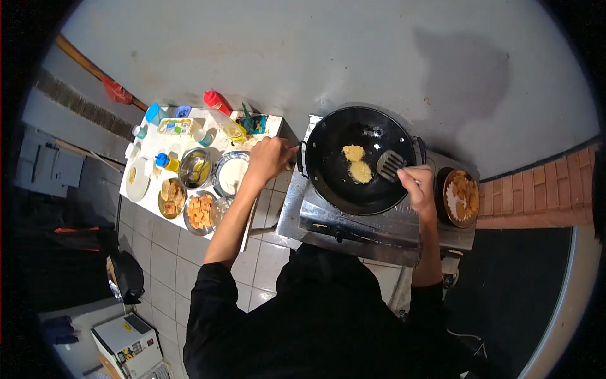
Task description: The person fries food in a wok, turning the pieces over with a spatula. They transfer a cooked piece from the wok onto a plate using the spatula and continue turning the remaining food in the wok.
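Note:
A black wok [341, 192] sits on the stove, with two pale golden pieces of battered food [360, 172] frying near its middle. My right hand [418, 187] is closed round a slotted spatula [391, 165], whose black head is inside the wok, right of the food and apart from it. At the wok's left side, my left hand [273, 158] is closed with its fingertips at the loop handle [302, 158]; the fingers partly hide the grip. To the right of the wok stands a bowl of fried pieces [464, 197] lined with white paper.
On the white table [167, 201] at left are a bowl of white batter [231, 175], a bowl of orange pieces [201, 211], a bowl of browned pieces [171, 198], a metal bowl [195, 168] and a red bottle [216, 101]. The metal stove [353, 227] borders a grey wall.

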`<action>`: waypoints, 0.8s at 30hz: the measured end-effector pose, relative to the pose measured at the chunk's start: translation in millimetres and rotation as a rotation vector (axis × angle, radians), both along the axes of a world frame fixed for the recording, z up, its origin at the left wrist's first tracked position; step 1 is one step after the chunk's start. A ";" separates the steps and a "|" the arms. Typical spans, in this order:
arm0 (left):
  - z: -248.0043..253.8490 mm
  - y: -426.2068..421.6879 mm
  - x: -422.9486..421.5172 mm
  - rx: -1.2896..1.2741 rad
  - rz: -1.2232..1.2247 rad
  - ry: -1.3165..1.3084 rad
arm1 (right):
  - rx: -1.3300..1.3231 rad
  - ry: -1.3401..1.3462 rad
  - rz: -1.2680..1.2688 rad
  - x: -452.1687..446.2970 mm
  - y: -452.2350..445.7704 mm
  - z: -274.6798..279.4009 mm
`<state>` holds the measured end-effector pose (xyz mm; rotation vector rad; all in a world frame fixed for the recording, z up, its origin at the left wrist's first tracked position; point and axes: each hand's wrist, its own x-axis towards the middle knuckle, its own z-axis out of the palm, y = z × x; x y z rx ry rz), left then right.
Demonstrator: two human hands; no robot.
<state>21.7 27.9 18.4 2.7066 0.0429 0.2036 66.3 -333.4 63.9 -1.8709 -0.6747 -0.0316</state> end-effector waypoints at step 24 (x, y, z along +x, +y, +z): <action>10.2 0.9 -8.9 -0.168 0.036 0.009 | 0.815 0.248 0.137 2.2 5.7 -65.8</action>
